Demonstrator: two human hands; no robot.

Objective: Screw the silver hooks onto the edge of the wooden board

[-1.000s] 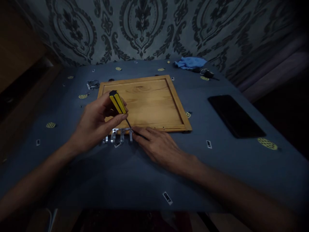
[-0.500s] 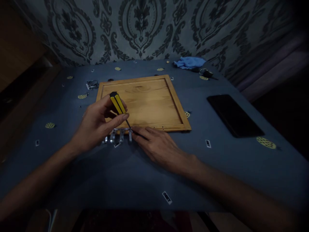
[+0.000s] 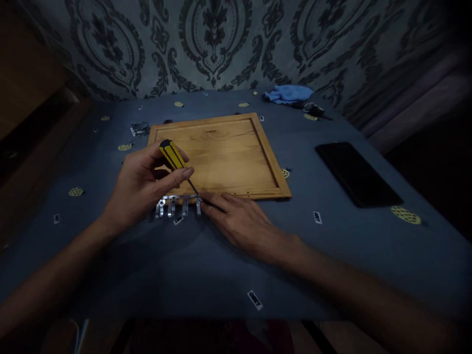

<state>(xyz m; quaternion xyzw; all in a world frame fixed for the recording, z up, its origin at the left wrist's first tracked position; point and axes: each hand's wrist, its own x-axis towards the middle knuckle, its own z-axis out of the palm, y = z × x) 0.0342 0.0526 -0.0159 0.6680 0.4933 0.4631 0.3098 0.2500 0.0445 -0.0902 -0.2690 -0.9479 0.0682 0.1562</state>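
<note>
My left hand (image 3: 142,179) is closed around the yellow-and-black handle of a screwdriver (image 3: 173,156). The screwdriver leans, its shaft running down to the right end of a silver metal hook rail (image 3: 177,198). Several curved hooks hang from this rail over the near edge of a shallow framed wooden panel (image 3: 228,157). My right hand (image 3: 239,221) lies low at the panel's near edge, thumb and fingers pressed together at the rail's right end by the screwdriver tip. A dark strip shows between thumb and forefinger; I cannot tell whether it is an object or shadow.
A black phone or tablet (image 3: 357,174) lies to the right on the blue patterned tablecloth (image 3: 295,295). A blue cloth (image 3: 289,93) and a dark item (image 3: 315,110) are at the back right. Small metal pieces (image 3: 140,129) lie left of the panel. A patterned wall stands behind.
My left hand and the screwdriver handle have shifted slightly left, so the screwdriver leans more and the leftmost hook shows better. My right hand stays at the rail's end.
</note>
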